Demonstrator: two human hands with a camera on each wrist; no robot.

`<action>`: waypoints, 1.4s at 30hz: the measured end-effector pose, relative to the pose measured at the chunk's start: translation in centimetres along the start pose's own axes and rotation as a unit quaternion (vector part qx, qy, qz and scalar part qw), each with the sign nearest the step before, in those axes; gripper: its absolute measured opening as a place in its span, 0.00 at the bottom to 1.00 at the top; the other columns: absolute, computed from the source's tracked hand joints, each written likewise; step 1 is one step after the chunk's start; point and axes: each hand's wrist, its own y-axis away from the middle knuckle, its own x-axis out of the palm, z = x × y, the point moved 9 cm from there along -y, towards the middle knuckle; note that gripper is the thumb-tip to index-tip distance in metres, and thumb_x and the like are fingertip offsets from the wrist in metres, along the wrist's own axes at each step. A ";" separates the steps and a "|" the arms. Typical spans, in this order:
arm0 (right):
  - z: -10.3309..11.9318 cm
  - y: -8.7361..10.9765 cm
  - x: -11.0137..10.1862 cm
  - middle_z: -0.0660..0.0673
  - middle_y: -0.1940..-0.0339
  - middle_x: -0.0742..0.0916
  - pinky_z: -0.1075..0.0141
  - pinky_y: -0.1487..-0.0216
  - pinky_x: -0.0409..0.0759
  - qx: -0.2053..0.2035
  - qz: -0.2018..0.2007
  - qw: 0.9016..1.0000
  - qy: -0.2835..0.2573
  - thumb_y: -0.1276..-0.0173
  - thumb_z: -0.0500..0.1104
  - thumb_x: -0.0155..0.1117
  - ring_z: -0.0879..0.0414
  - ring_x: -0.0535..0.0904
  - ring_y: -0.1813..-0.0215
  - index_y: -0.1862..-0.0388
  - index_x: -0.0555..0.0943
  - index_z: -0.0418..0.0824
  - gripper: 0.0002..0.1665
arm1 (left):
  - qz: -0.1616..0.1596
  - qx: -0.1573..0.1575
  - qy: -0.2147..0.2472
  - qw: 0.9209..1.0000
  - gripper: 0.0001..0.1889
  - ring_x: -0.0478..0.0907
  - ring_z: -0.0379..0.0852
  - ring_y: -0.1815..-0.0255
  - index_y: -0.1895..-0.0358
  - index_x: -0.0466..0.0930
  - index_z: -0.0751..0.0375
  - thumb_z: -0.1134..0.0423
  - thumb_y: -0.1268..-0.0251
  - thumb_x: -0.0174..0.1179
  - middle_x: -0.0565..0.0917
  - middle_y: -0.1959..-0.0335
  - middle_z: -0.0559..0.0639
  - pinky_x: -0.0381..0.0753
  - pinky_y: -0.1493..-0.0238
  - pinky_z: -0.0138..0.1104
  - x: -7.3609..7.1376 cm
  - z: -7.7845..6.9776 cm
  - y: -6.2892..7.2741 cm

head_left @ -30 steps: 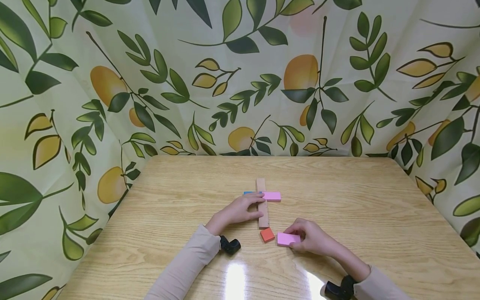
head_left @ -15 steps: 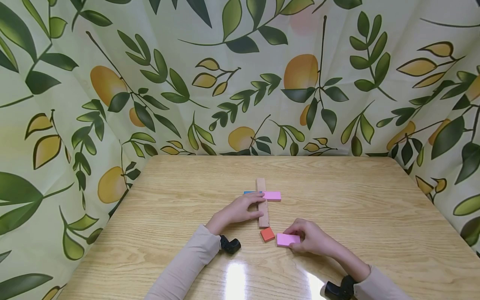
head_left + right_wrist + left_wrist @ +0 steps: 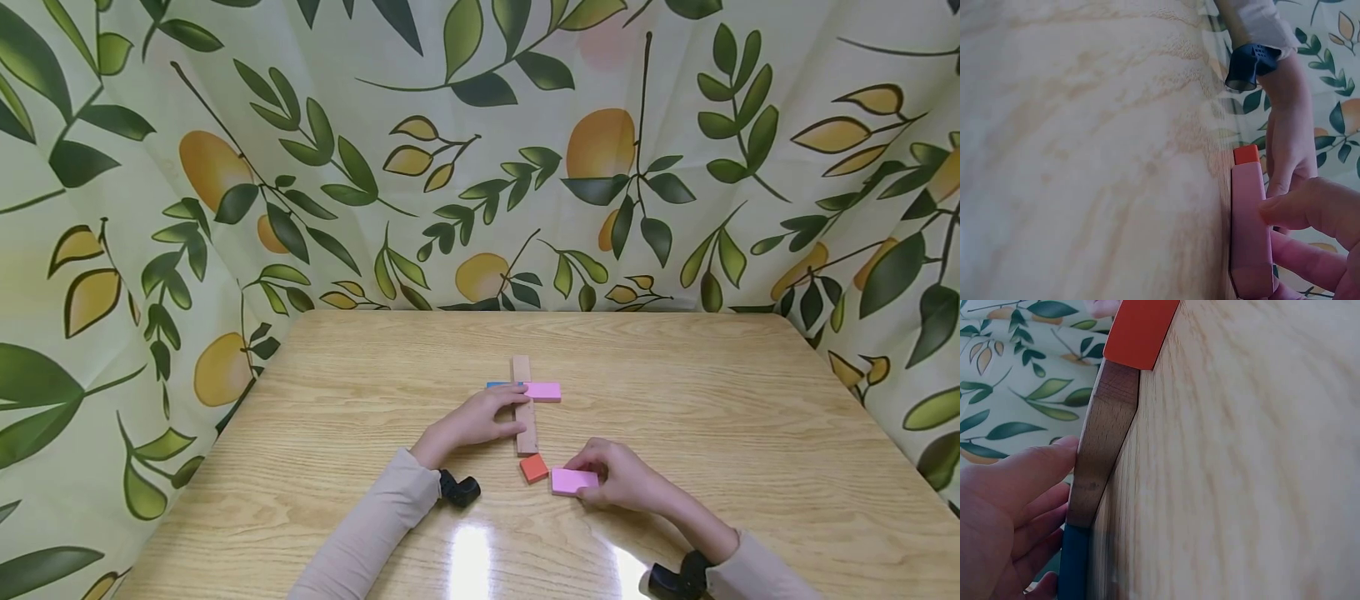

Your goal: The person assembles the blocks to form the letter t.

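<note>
My left hand (image 3: 478, 418) rests on a cross-shaped layout of flat blocks, its fingers extended. Under its fingertips lie the near plain wooden block (image 3: 527, 440) and the inner ends of a blue block (image 3: 492, 385) and a far pink block (image 3: 546, 392); the middle is partly hidden. Another plain wooden block (image 3: 521, 367) extends behind. At the near end a red block (image 3: 533, 468) sits askew. My right hand (image 3: 621, 475) pinches the near pink block (image 3: 1249, 225) between thumb and fingers, low at the tabletop, its left end just right of the red block.
The blocks lie on a wood-grain table (image 3: 360, 358). A curtain (image 3: 420, 275) with a leaf-and-fruit print stands behind and beside it. Each wrist carries a black camera, the left one (image 3: 459, 490) close over the tabletop.
The near pink block and my right fingers have shifted very slightly toward me. My left hand and the other blocks look unchanged.
</note>
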 end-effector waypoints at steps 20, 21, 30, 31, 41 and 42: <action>0.2 0.0 0.3 0.49 0.68 0.83 0.77 0.69 0.68 0.022 0.013 1.000 -0.004 0.51 0.37 0.72 0.71 0.68 0.68 0.60 0.86 0.36 0.17 | 0.000 -0.002 -0.002 1.000 0.25 0.64 0.53 0.25 0.36 0.73 0.64 0.57 0.34 0.60 0.69 0.28 0.57 0.63 0.23 0.45 0.0 0.0 0.1; 0.2 0.0 0.3 0.49 0.68 0.83 0.77 0.69 0.68 0.024 0.014 1.000 -0.005 0.50 0.37 0.72 0.71 0.67 0.68 0.59 0.86 0.36 0.16 | -0.001 -0.002 -0.002 1.000 0.25 0.64 0.54 0.25 0.37 0.73 0.64 0.57 0.34 0.60 0.69 0.28 0.57 0.63 0.23 0.45 0.0 0.0 0.1; 0.3 0.0 0.4 0.49 0.68 0.83 0.77 0.69 0.68 0.023 0.020 0.999 -0.014 0.50 0.37 0.71 0.71 0.68 0.67 0.59 0.86 0.36 0.16 | -0.009 0.013 0.005 1.000 0.25 0.64 0.56 0.26 0.37 0.73 0.67 0.57 0.33 0.60 0.70 0.30 0.60 0.63 0.24 0.47 -0.1 -0.1 0.1; 0.3 0.0 0.4 0.49 0.67 0.83 0.77 0.69 0.68 0.023 0.020 0.999 -0.015 0.50 0.37 0.71 0.71 0.67 0.67 0.59 0.86 0.36 0.16 | -0.010 0.016 0.010 1.000 0.25 0.64 0.57 0.26 0.37 0.73 0.67 0.56 0.33 0.59 0.70 0.30 0.60 0.63 0.24 0.47 -0.1 -0.1 0.1; 0.5 -0.1 0.3 0.48 0.68 0.83 0.77 0.70 0.69 0.014 0.013 1.000 -0.013 0.51 0.36 0.71 0.71 0.68 0.68 0.60 0.86 0.35 0.17 | -0.007 0.013 0.013 1.000 0.25 0.63 0.56 0.25 0.36 0.73 0.66 0.57 0.33 0.59 0.69 0.29 0.59 0.63 0.23 0.46 -0.2 -0.2 0.2; 0.5 -0.1 0.3 0.48 0.68 0.83 0.77 0.70 0.69 0.012 0.012 1.000 -0.012 0.51 0.36 0.71 0.71 0.68 0.68 0.60 0.86 0.35 0.17 | -0.006 0.009 0.008 1.000 0.25 0.63 0.55 0.25 0.36 0.73 0.66 0.57 0.33 0.60 0.69 0.29 0.59 0.63 0.23 0.46 -0.2 -0.1 0.2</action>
